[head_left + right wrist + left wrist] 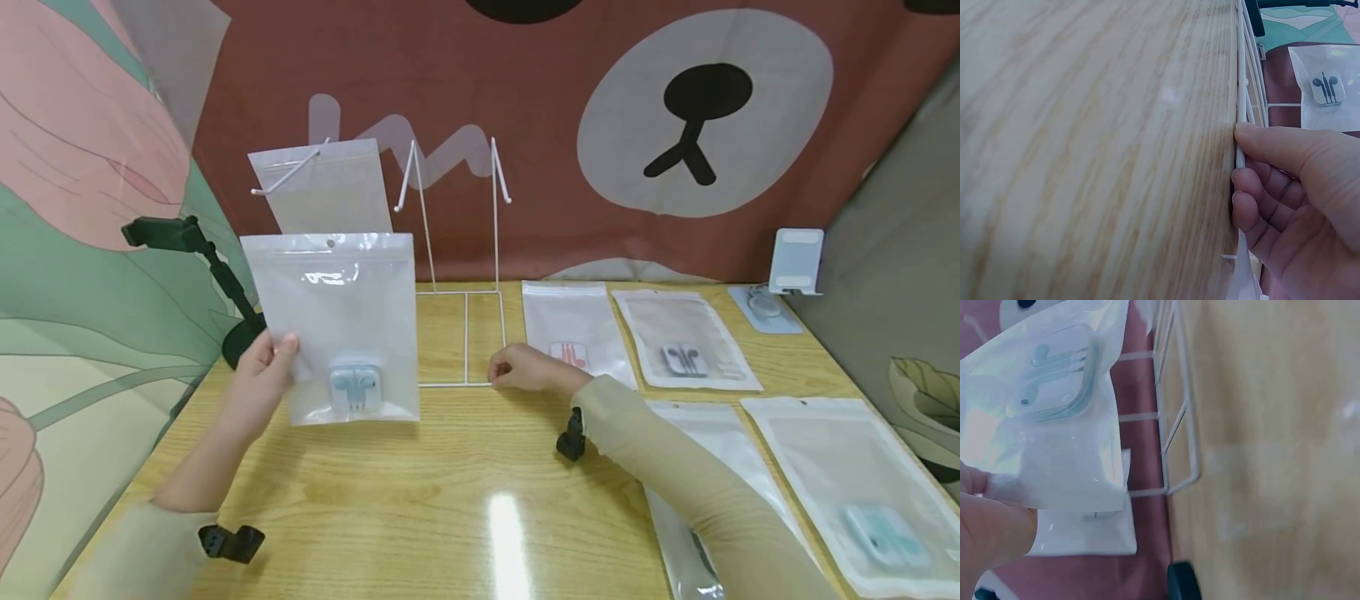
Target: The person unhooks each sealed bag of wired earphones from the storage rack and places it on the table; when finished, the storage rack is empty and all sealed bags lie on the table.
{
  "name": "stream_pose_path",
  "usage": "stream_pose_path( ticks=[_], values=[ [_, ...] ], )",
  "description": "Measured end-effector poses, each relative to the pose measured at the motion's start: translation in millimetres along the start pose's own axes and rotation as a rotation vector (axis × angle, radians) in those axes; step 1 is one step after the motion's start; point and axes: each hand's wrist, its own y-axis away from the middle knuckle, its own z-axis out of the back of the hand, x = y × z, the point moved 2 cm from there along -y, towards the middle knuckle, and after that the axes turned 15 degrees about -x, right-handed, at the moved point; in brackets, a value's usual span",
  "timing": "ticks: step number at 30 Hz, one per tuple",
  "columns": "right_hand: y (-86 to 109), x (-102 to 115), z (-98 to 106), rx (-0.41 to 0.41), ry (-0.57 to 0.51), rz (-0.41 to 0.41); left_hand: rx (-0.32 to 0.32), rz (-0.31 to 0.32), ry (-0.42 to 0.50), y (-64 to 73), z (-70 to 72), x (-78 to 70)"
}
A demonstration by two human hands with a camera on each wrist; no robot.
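My left hand grips the left edge of a white zip pouch, thumb on its front. Boxed earphones show through the pouch low down, and a punched hole is at its top. Held upright, the pouch overlaps the left part of a white wire display rack. Behind it, another pouch hangs on the rack's left hook. At the front right corner of the rack's base, my right hand pinches the wire; the right wrist view shows thumb and fingertips on this rod.
Several pouches lie at the right, including one with red earphones and one with dark earphones. A phone stand is at the back right, a black clamp arm at the left. The rack's middle hook and right hook stick out bare.
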Motion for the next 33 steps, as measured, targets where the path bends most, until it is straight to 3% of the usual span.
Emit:
stream_pose_path(
  ticks=[8,12,14,19,24,33],
  values=[
    [-0.3,-0.4,-1.1,-0.001,-0.001,0.006,0.224,0.188,-0.015,32.0,-22.0,2.0],
    [-0.5,-0.6,-1.1,-0.003,-0.005,-0.004,0.293,0.29,0.006,45.1,-31.8,7.1],
    [-0.7,-0.9,-0.9,-0.001,-0.007,-0.007,0.32,0.31,0.014,50.3,-35.4,10.5],
    [0.0,0.6,0.6,-0.006,-0.011,0.017,0.397,0.328,0.043,56.4,-39.8,17.6],
    [0.6,1.9,0.9,-0.013,-0.009,0.03,0.478,0.332,0.075,54.2,-41.1,22.9],
    [0.1,1.6,0.6,-0.019,0.011,0.033,0.652,0.264,-0.078,46.3,-40.7,33.9]
  ],
)
